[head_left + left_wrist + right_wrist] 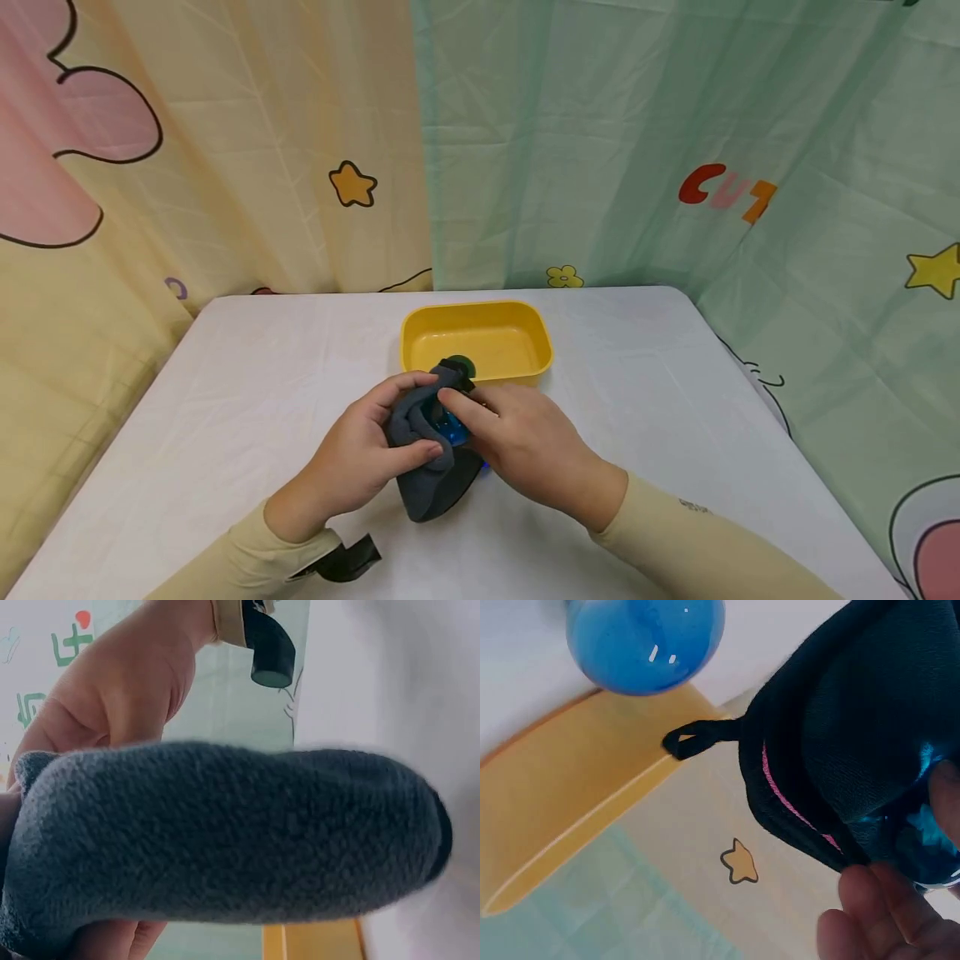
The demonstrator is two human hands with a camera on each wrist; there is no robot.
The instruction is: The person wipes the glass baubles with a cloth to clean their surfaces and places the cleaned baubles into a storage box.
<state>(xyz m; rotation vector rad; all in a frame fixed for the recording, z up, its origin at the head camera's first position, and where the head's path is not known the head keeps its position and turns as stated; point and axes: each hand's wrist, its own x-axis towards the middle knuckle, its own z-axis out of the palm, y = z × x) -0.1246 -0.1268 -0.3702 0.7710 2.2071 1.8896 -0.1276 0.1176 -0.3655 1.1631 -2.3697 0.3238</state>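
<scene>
The left hand [348,454] grips the pouch [450,493], its long axis near-to-far on the tray's [513,337] near side, the right hand [528,437] touching its right side, hold unclear.

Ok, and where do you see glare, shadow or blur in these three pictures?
Head view: soft shadow on the white table; right wrist view: two small white glints on the round blue object; left wrist view: the grey cloth has slightly soft edges.
</scene>
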